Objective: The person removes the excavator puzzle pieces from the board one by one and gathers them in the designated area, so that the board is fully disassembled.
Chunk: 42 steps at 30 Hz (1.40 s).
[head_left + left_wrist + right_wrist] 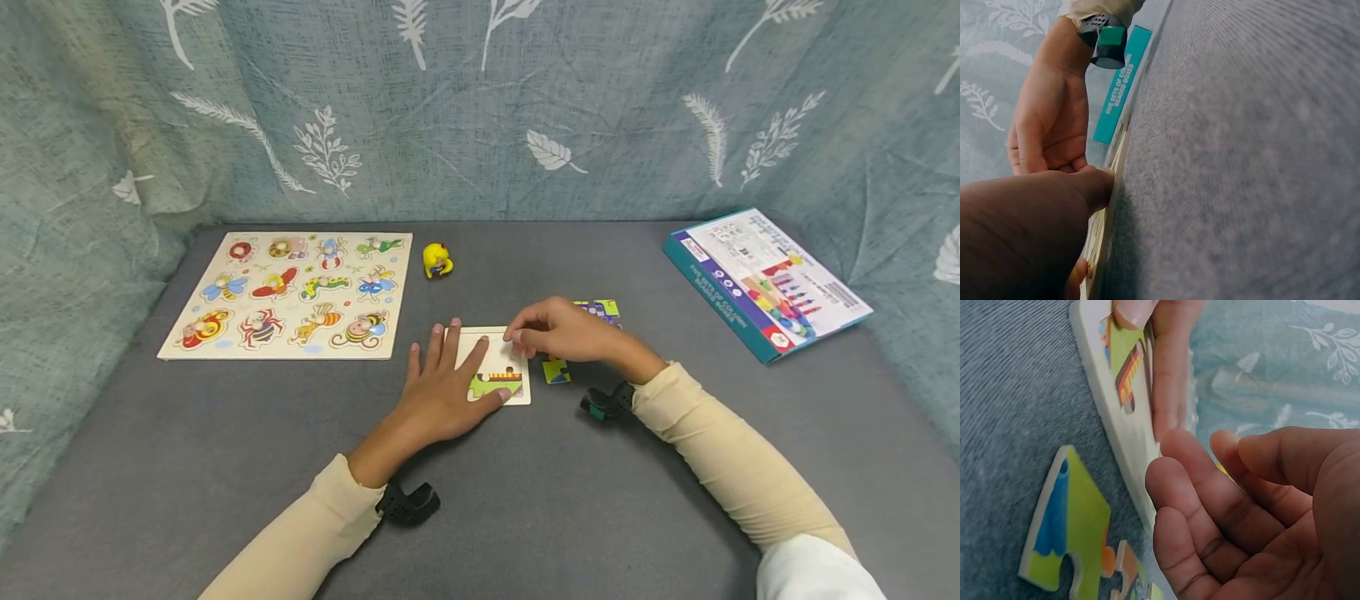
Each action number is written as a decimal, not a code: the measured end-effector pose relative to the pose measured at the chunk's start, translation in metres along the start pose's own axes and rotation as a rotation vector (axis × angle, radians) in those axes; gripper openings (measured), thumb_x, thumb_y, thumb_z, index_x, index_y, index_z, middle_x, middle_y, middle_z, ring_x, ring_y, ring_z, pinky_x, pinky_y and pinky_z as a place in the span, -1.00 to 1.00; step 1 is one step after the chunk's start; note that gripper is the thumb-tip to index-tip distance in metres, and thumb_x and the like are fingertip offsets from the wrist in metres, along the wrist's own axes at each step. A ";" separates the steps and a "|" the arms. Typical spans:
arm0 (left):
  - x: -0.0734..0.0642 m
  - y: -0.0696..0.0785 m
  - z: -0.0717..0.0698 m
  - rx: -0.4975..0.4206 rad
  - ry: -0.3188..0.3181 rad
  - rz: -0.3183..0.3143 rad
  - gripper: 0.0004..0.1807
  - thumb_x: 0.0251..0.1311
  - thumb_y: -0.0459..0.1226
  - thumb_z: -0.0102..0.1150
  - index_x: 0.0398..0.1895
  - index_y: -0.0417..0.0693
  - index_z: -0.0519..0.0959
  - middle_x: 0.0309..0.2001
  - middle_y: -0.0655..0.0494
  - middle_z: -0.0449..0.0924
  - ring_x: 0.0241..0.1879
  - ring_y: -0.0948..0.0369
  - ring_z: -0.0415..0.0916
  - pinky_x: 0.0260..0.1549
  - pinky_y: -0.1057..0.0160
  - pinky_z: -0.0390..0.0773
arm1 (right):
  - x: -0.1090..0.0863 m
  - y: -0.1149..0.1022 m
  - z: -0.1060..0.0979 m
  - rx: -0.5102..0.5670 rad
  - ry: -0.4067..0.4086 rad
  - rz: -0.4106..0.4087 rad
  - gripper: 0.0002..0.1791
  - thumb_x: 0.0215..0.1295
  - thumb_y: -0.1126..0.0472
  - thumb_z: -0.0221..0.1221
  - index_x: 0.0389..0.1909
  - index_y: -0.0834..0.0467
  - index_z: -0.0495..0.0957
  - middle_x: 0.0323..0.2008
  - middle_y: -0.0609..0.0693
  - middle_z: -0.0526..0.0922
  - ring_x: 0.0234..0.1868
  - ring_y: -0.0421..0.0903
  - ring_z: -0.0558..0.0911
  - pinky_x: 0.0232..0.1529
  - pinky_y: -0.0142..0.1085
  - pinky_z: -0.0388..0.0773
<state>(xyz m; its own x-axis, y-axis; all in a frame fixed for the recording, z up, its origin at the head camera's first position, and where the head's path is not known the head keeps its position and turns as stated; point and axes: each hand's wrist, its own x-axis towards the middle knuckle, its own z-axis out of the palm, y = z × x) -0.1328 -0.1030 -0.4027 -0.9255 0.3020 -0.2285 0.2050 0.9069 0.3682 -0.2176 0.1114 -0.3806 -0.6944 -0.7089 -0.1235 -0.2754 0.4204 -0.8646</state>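
Observation:
A small wooden puzzle board [489,343] lies on the grey table, with a green piece showing a red and yellow strip [498,383] fitted along its near side. My left hand [447,383] rests over the board with its fingers spread, the thumb on the green piece. Above the board's right edge hovers my right hand [566,329], its fingers loosely bent; no piece shows between them. Beside the board, a green and blue puzzle piece [1072,519] lies flat next to other pieces partly hidden by the right hand. A purple and green piece [606,310] sits beyond that hand.
A large insect peg puzzle [288,296] lies at the far left, with a yellow toy [437,260] to its right. At the far right is a teal-edged box [768,283]. A leaf-patterned curtain [480,108] hangs behind the table.

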 end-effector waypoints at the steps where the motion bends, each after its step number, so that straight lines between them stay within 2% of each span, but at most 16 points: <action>1: 0.000 0.000 0.000 -0.005 0.003 -0.005 -0.10 0.25 0.33 -0.10 0.56 0.15 0.01 0.53 -0.16 -0.51 0.47 -0.07 -0.61 0.32 -0.20 -0.44 | 0.000 -0.001 0.000 0.003 -0.003 0.003 -0.75 0.41 0.34 0.00 -0.10 0.28 0.64 -0.38 0.02 0.66 -0.41 -0.01 0.58 -0.50 -0.29 0.46; 6: 0.000 -0.001 0.000 -0.016 0.011 -0.024 -0.07 0.22 0.36 -0.07 0.56 0.16 0.01 0.52 -0.19 -0.56 0.47 -0.06 -0.63 0.33 -0.18 -0.44 | 0.004 -0.006 0.003 0.028 -0.024 -0.009 -0.75 0.39 0.35 0.00 -0.10 0.31 0.63 -0.34 0.02 0.69 -0.39 -0.01 0.63 -0.46 -0.29 0.48; 9: 0.001 -0.001 0.001 -0.011 0.012 -0.023 -0.04 0.21 0.36 -0.08 0.56 0.12 0.00 0.52 -0.18 -0.55 0.47 -0.05 -0.62 0.33 -0.17 -0.45 | 0.006 -0.006 0.006 0.033 -0.046 -0.023 -0.75 0.38 0.37 -0.01 -0.11 0.33 0.62 -0.34 0.04 0.70 -0.35 -0.03 0.65 -0.37 -0.29 0.52; 15: 0.000 -0.001 0.003 -0.014 0.026 -0.022 -0.02 0.20 0.36 -0.06 0.56 0.08 0.00 0.53 -0.17 -0.53 0.48 -0.04 -0.61 0.33 -0.16 -0.45 | 0.010 -0.006 0.011 0.017 -0.064 -0.034 -0.75 0.38 0.34 0.01 -0.11 0.30 0.64 -0.33 0.01 0.72 -0.33 -0.08 0.64 -0.37 -0.33 0.46; 21: 0.001 -0.001 0.003 -0.006 0.022 -0.026 -0.02 0.20 0.36 -0.07 0.56 0.07 -0.01 0.53 -0.16 -0.52 0.48 -0.05 -0.61 0.33 -0.16 -0.44 | 0.013 -0.007 0.015 0.035 -0.095 -0.053 -0.75 0.40 0.33 0.01 -0.12 0.30 0.64 -0.32 0.03 0.74 -0.30 -0.07 0.66 -0.29 -0.28 0.52; 27: 0.002 -0.002 0.004 0.015 0.014 -0.033 0.00 0.21 0.38 -0.10 0.56 0.05 -0.06 0.53 -0.14 -0.53 0.48 -0.04 -0.61 0.34 -0.15 -0.43 | 0.015 -0.010 0.017 0.027 -0.115 -0.052 -0.75 0.43 0.34 -0.01 -0.09 0.32 0.63 -0.32 0.03 0.74 -0.30 -0.07 0.67 -0.32 -0.30 0.51; 34: 0.003 -0.001 0.005 0.013 0.017 -0.027 0.01 0.20 0.36 -0.06 0.56 0.02 -0.04 0.53 -0.17 -0.48 0.48 -0.06 -0.58 0.33 -0.17 -0.42 | 0.014 -0.014 0.018 0.041 -0.140 -0.017 -0.73 0.44 0.34 -0.02 -0.04 0.35 0.61 -0.32 0.05 0.74 -0.23 -0.10 0.72 -0.23 -0.27 0.56; 42: 0.001 0.000 0.003 0.019 0.037 -0.022 0.05 0.19 0.35 -0.03 0.56 -0.04 -0.07 0.53 -0.17 -0.46 0.48 -0.06 -0.57 0.34 -0.16 -0.41 | 0.015 -0.016 0.015 0.055 -0.185 -0.016 -0.70 0.43 0.34 -0.04 -0.02 0.35 0.60 -0.28 0.06 0.74 -0.17 -0.09 0.70 -0.12 -0.24 0.55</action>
<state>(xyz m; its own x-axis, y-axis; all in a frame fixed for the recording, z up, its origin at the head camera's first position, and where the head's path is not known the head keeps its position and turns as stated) -0.1330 -0.1022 -0.4061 -0.9409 0.2710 -0.2032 0.1898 0.9187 0.3462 -0.2131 0.0855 -0.3762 -0.5544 -0.8096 -0.1929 -0.2451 0.3803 -0.8918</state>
